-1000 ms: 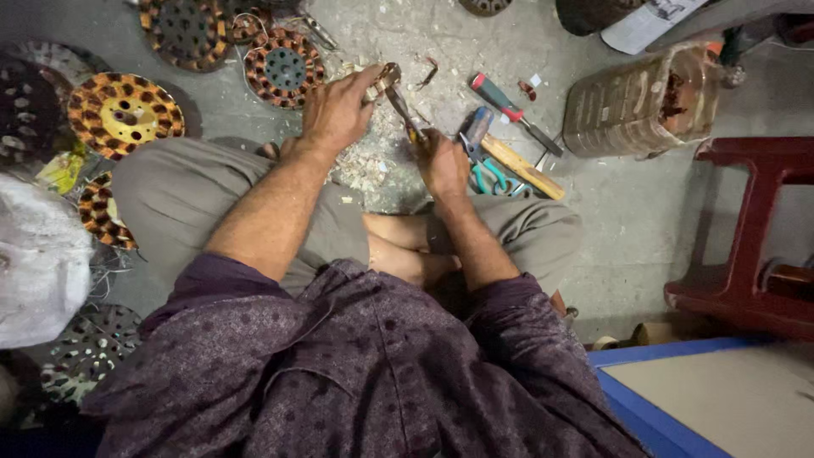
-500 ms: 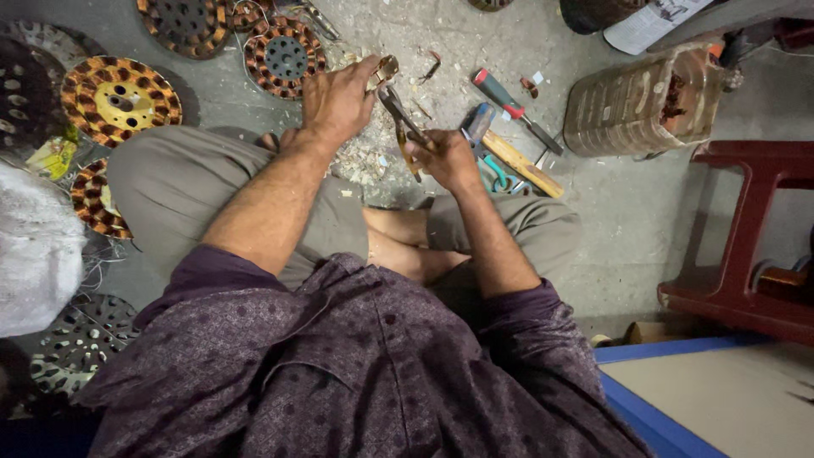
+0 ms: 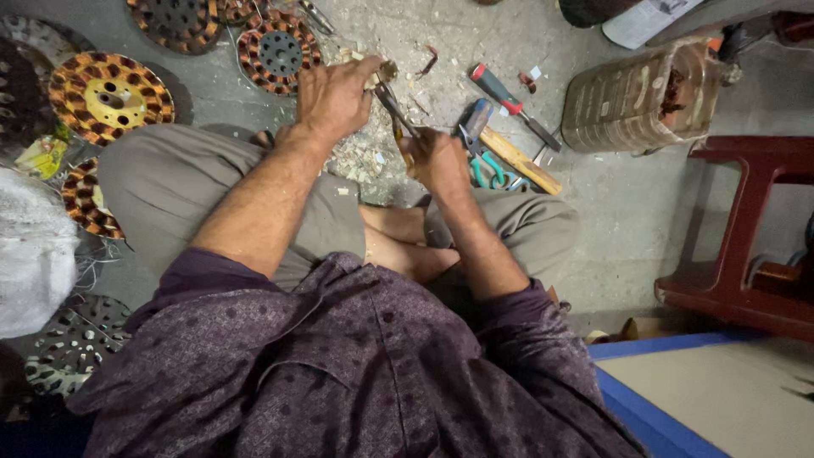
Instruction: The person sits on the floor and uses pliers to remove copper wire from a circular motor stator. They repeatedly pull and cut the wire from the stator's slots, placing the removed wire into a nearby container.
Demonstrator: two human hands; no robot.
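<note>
The left hand (image 3: pixel 335 97) is curling tight, its grip closing around a small pale piece (image 3: pixel 383 73) at the fingertips, held just above the floor. The right hand (image 3: pixel 437 159) is clenching into a fist, its grip wrapping fully around the handle of a slim metal tool (image 3: pixel 395 108), whose shaft is slanting up and left until its tip is meeting the small piece in the left hand. Both hands are working close together, just beyond the person's crossed legs.

The person is sitting on a rough grey concrete floor (image 3: pixel 627 203), and pale chips and shavings (image 3: pixel 360 157) are lying scattered right under the hands. Round wound coils, copper-orange with dark centres, are lying to the left: one (image 3: pixel 108 95) well apart from the hands, another (image 3: pixel 278 51) just beyond the left wrist. To the right of the right hand, a red-handled screwdriver (image 3: pixel 513 106), green-handled pliers (image 3: pixel 487 170) and a wooden handle (image 3: pixel 524 161) are resting side by side. Farther right a ribbed, see-through plastic container (image 3: pixel 640 97) is lying on its side, and a dark red plastic stool (image 3: pixel 746 229) is standing at the edge. A white sack (image 3: pixel 34 254) is slumping at the far left. The sleeves are purple, patterned cloth.
</note>
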